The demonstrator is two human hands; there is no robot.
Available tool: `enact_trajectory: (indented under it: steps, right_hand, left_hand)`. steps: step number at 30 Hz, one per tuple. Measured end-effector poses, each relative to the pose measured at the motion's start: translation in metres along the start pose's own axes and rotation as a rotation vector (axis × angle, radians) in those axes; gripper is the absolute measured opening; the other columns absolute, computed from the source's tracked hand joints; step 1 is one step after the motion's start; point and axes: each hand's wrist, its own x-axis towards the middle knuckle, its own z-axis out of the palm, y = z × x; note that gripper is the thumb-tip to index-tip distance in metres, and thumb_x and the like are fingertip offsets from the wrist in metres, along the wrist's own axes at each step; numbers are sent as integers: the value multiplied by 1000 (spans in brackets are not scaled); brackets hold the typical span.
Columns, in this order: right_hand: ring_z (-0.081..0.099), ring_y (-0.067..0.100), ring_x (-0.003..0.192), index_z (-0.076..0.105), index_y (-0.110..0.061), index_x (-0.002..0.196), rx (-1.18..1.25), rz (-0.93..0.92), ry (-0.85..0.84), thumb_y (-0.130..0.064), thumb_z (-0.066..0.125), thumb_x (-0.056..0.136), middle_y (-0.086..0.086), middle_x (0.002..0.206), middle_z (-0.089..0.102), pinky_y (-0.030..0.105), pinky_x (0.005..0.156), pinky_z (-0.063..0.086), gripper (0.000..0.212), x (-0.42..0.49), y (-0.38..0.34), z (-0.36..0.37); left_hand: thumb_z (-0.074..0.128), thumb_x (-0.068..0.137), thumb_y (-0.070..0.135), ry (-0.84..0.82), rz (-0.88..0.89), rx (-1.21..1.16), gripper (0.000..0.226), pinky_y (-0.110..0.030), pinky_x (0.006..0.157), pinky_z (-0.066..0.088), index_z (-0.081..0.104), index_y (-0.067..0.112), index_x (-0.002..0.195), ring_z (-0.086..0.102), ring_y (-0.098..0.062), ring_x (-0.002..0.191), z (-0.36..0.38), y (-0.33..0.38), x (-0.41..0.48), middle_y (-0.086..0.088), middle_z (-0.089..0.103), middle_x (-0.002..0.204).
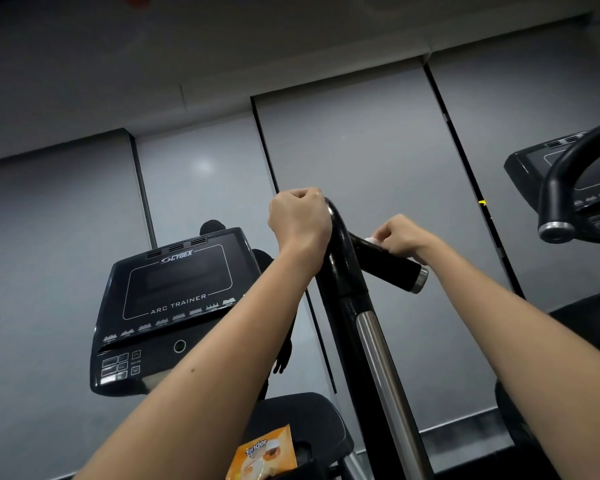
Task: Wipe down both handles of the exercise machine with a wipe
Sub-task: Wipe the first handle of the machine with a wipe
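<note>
my left hand (300,216) grips the top of the shiny black bent handle (343,258). my right hand (400,237) pinches the small white wipe (373,241) on its side bar. next, i should rub along toward the silver end cap (420,279).

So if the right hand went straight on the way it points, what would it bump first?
Probably the curved handle, where the side grip that the right hand holds with the wipe joins it. The left hand grips just beyond. Depth is unclear.
</note>
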Motion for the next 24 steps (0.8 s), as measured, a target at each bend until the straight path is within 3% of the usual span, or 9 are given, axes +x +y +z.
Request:
enact_trajectory:
  steps: [4,8,9,11,14,16,19,22,24]
  right_hand:
    - [53,17,79,68,-8,77,61,-49,181,-15,60,85,9,79,61,23,70,37,14,0,-24,14]
    - [55,16,77,72,-1,87,143,-203,350,-3,52,85,12,87,69,9,49,35,20,-7,-40,33]
    - [55,17,77,72,0,86,176,-247,388,1,49,84,14,87,69,6,50,35,22,-11,-38,38]
    - [54,21,81,72,-2,86,201,-319,473,3,48,84,12,88,67,13,62,36,24,-17,-28,48]
    - [53,27,78,70,-10,85,-10,-507,575,9,51,82,3,81,62,20,68,32,27,-24,-8,59]
    - [53,27,76,68,-8,88,-166,-619,600,20,52,74,2,87,64,20,71,38,36,-31,6,65]
    - [54,32,76,68,1,89,-338,-586,579,27,52,65,11,97,66,37,61,53,39,-53,16,67]
    - [57,35,75,66,4,85,-442,-510,556,23,60,61,19,89,62,38,56,51,32,-74,26,67]
    - [56,34,73,67,3,89,-494,-474,583,27,63,53,16,91,62,33,47,50,44,-88,35,68]
  left_hand:
    - [41,78,1,14,-2,8,33,-22,38,15,29,13,50,18,-18,50,0,1,0,0,20,51]
    - [42,79,1,19,-5,4,43,-19,33,13,22,17,44,16,-14,39,0,1,0,5,19,41]
    - [42,79,2,20,-9,8,42,-20,33,13,23,17,45,16,-15,40,0,2,0,4,19,43]
    - [43,79,1,26,-10,7,42,-20,33,13,22,17,46,15,-15,41,0,3,-1,1,19,47]
    - [43,78,1,26,-3,14,41,-22,34,12,22,17,46,15,-15,45,0,3,-2,1,18,49]
    - [43,78,2,28,-10,15,40,-23,35,13,23,17,47,16,-17,48,0,3,-3,0,19,51]
    - [44,79,2,22,-16,11,39,-22,34,14,24,17,48,18,-16,46,-1,3,-3,0,20,51]
    - [43,79,2,25,-18,10,41,-19,32,13,23,17,47,15,-12,36,-1,4,-3,3,20,46]
    - [43,79,1,25,-27,4,42,-18,32,12,22,17,46,12,-10,32,0,4,-4,6,17,40]
